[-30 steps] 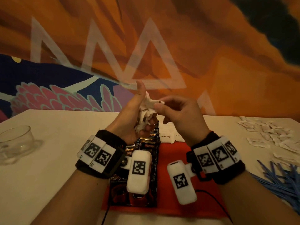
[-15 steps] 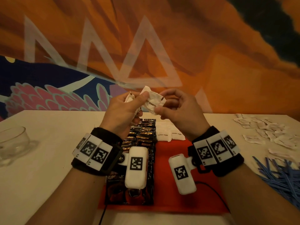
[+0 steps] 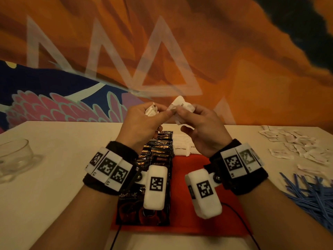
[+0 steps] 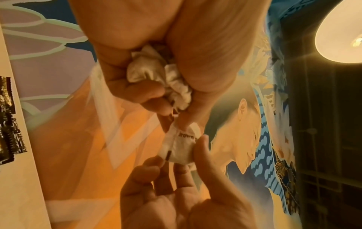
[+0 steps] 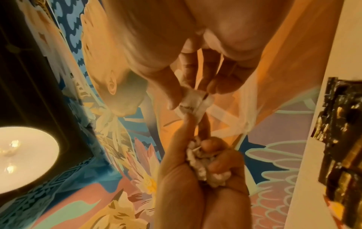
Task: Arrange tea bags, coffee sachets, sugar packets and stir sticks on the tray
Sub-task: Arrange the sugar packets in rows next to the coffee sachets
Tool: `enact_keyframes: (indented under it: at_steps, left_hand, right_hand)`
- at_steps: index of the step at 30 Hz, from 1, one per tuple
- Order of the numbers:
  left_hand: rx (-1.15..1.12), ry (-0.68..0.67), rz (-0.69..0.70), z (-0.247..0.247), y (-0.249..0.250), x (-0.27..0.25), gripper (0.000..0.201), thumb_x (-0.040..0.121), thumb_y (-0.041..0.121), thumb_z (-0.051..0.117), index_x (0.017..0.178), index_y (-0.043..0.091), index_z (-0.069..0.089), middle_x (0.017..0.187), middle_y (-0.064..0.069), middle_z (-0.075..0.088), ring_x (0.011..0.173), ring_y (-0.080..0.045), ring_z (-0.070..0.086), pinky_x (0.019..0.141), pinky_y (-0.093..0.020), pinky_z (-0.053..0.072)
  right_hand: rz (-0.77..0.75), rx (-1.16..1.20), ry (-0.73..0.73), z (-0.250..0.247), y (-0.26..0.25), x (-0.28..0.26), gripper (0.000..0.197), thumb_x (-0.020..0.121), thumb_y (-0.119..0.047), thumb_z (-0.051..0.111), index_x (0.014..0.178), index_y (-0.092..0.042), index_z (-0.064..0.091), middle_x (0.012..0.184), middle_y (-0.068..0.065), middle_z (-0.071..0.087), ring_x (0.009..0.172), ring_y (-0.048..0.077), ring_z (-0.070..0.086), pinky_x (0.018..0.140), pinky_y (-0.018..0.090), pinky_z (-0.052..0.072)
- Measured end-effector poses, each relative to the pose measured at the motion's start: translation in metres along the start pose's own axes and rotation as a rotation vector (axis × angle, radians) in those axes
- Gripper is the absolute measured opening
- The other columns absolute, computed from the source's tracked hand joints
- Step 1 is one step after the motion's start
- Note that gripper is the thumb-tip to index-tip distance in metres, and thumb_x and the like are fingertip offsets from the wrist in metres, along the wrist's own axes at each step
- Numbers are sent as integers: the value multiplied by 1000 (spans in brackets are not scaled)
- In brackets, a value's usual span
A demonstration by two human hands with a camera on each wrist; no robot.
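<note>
Now our left hand point(image 3: 142, 121) keeps a crumpled bunch of sugar packets point(image 4: 156, 74) clamped in its curled fingers, while its thumb and our right hand point(image 3: 201, 127) pinch one brown sugar packet point(image 3: 182, 107) between them. Below our hands, coffee sachets point(image 3: 158, 159) lie on the red tray point(image 3: 194, 221); beyond our right wrist, blue stir sticks point(image 3: 313, 195) lie on the table.

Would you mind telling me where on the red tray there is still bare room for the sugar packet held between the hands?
The red tray is bare nearer the person than the brown sugar packets, right of the coffee sachets. Its left strip is crowded. On the table, loose packets and blue stir sticks fill the right side.
</note>
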State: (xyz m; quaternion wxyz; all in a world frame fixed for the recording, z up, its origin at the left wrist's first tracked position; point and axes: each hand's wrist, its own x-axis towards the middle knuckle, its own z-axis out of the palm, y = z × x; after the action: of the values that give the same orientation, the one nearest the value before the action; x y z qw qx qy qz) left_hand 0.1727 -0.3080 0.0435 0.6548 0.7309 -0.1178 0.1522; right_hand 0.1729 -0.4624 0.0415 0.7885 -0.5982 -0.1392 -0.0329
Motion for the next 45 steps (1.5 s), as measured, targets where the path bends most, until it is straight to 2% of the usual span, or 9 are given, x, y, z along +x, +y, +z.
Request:
enact_keyframes:
  at_steps: [6,12,15,18,23,27,36,41,45]
  left_hand:
    - [47,4,45,-1,1,1,12,90,10,69,81,17,70,50,9,54,46,-8,46,41,-24,36]
    - [26,-54,69,4,-1,-3,18,85,24,75,92,8,72,55,8,55,51,-10,45,43,-24,36]
    - [84,-83,61,3,0,-3,4,85,18,76,86,17,71,50,13,56,47,-3,45,43,-18,36]
    - [106,-114,65,2,1,-3,9,85,15,76,87,22,71,51,16,60,45,3,47,43,-14,37]
    - [59,-113,29,1,1,-2,10,83,14,78,89,20,72,57,11,60,51,-7,47,44,-22,37]
    - [30,-86,17,-4,0,-1,5,84,20,76,88,20,73,57,10,58,52,-10,46,43,-24,38]
    - [1,39,-20,-5,4,0,24,91,28,69,71,16,71,63,0,60,51,-13,46,41,-23,35]
    - [3,66,-60,-11,3,3,21,92,30,68,85,11,73,66,2,63,51,-9,49,42,-24,37]
    - [-1,56,-65,-12,5,2,19,93,29,67,85,13,73,67,3,63,52,-8,50,43,-22,37]
  right_hand:
    - [-27,-86,-10,-5,-2,-1,10,89,-8,66,98,-11,66,75,1,70,60,13,62,51,24,45]
    - [-50,13,35,-1,-2,-1,18,93,-8,62,107,-15,52,75,9,71,56,19,66,47,26,51]
    - [-66,-61,49,-1,-3,-2,4,98,-17,57,98,-16,53,78,5,72,63,20,69,47,26,49]
    - [-106,-134,124,-2,0,0,15,98,-20,57,84,-16,60,85,3,68,72,17,65,49,27,48]
    - [-205,-104,151,-5,2,3,13,93,-7,62,84,-16,62,82,4,66,70,20,62,51,26,49]
    - [-98,-82,0,-14,-3,1,9,81,-5,71,88,-8,67,77,4,70,65,13,65,55,23,52]
    - [-25,-344,13,-35,-9,0,15,82,-2,72,94,4,65,72,11,69,57,14,65,49,21,51]
    - [229,-567,115,-68,14,31,22,78,-3,78,94,-3,63,88,20,71,65,23,67,54,28,54]
    - [443,-715,123,-85,40,45,21,80,-9,79,94,-6,63,74,14,65,53,19,60,46,23,49]
